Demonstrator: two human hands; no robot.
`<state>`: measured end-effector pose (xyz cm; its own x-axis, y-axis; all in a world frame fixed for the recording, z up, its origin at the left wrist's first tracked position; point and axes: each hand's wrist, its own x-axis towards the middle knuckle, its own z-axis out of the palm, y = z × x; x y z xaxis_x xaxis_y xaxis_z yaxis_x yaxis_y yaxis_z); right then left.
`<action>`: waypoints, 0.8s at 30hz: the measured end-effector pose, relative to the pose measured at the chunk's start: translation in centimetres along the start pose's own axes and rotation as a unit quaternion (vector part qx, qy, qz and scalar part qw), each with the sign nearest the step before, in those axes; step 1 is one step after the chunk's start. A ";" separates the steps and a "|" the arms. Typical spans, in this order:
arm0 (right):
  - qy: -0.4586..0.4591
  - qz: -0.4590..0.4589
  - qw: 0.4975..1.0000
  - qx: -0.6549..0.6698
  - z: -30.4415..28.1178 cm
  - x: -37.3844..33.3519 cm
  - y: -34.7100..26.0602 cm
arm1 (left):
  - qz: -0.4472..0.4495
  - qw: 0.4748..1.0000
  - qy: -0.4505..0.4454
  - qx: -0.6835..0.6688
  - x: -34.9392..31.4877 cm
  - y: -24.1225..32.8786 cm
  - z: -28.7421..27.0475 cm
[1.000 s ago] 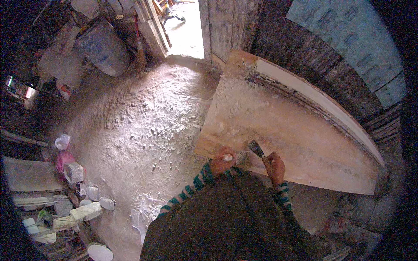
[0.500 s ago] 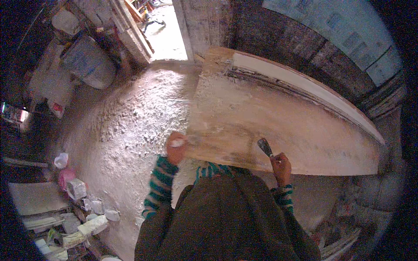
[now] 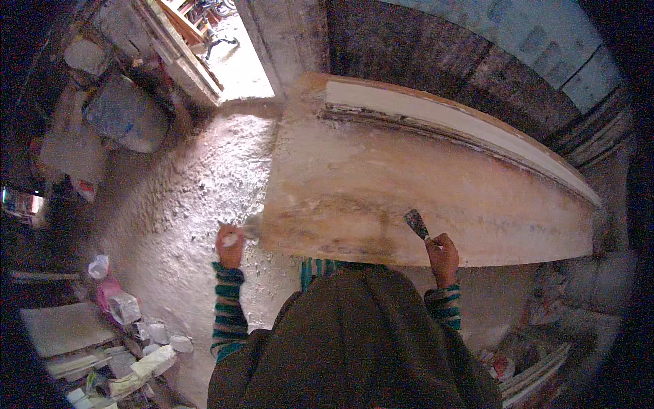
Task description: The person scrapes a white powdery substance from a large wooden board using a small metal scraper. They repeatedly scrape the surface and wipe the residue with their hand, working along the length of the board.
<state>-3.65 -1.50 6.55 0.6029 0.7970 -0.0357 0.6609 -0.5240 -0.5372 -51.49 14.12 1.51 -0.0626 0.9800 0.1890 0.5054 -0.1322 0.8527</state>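
Note:
My right hand (image 3: pixel 444 260) is closed round the handle of a scraper (image 3: pixel 415 222). Its dark, flared blade points up and left over the wooden work table (image 3: pixel 436 177), near the front edge. Off the table's left end, above the rough pale floor, is my left hand (image 3: pixel 230 249). Its fingers are curled on something small and whitish, whose kind I cannot make out. A greyish smear shows beside these fingers, toward the table corner. The tabletop is stained brown, with pale dust on it.
A long pale board (image 3: pixel 422 119) runs along the table's far edge. Bright light comes through a doorway (image 3: pixel 238 71) at the far left. A grey-blue barrel (image 3: pixel 129 112) stands left of it. White blocks (image 3: pixel 153 361) and a pink bag (image 3: pixel 109 294) lie at the lower left.
My left hand has moved left and slightly nearer, away from the table's corner. The right hand stays over the front edge with the scraper. The whole view has shifted a little.

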 end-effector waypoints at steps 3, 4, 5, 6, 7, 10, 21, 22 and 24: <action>-0.001 -0.007 1.000 0.018 -0.8 0.4 0.8 | 0.036 0.999 0.023 -0.015 0.8 2.6 -1.0; -0.004 -0.010 1.000 0.014 -0.9 0.6 1.1 | -0.008 0.995 0.008 -0.100 0.7 2.4 0.0; -0.007 -0.015 1.000 0.008 -0.9 0.8 1.4 | -0.037 0.990 -0.032 -0.134 0.2 2.8 1.9; -0.008 -0.011 1.000 0.000 -1.0 1.0 1.8 | -0.066 0.981 -0.075 -0.166 -0.5 3.1 4.9; -0.009 -0.008 1.000 -0.009 -1.1 1.2 2.0 | -0.048 0.942 -0.100 -0.316 -1.5 0.9 9.4; 0.000 -0.018 0.999 -0.027 -0.9 1.5 3.7 | -0.007 0.925 -0.245 -0.291 -5.9 6.1 21.8; -0.033 -0.009 0.999 -0.042 -2.1 1.9 5.5 | -0.260 0.900 -0.186 -0.296 -4.9 0.7 10.3; -0.038 -0.008 0.999 -0.033 -1.9 2.1 5.9 | -0.241 0.928 -0.140 -0.247 -3.9 -0.2 5.8; -0.036 -0.003 0.999 -0.028 -1.7 2.4 6.0 | -0.022 0.999 -0.037 -0.032 -1.5 -0.9 -0.5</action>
<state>2.54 -3.25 4.63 0.5662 0.8190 -0.0935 0.6902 -0.5331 -0.4893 -52.25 12.73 0.73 -0.0193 0.9930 0.1162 0.4471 -0.0954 0.8894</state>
